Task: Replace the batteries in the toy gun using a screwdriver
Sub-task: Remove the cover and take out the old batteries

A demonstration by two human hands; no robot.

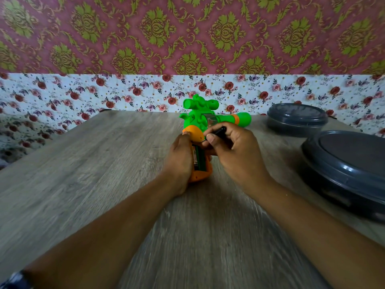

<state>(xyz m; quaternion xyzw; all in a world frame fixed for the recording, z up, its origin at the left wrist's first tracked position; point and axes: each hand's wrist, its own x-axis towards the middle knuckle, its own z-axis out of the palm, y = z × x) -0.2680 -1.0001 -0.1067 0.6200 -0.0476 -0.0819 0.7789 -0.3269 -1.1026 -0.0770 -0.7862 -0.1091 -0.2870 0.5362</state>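
Two hands: both meet at the toy gun [200,122] near the middle of the wooden table [83,174].
Left hand [179,161]: wrapped around the orange grip [203,174], pinning it to the tabletop; batteries [199,158] show in the open compartment of the grip.
Right hand [233,151]: clenched on a black-handled screwdriver [218,131], its tip hidden at the top of the grip.
Toy gun: green body and scope lie toward the far edge, barrel pointing right.
Far edge: just behind the gun, meeting the floral backdrop [104,94].
Right side: two dark grey lidded containers [296,119] [350,163], the nearer one close to the right forearm, crowding that side.
Left side: bare wood from the hand to the left edge, open room.
Near side: only the forearms cross it.
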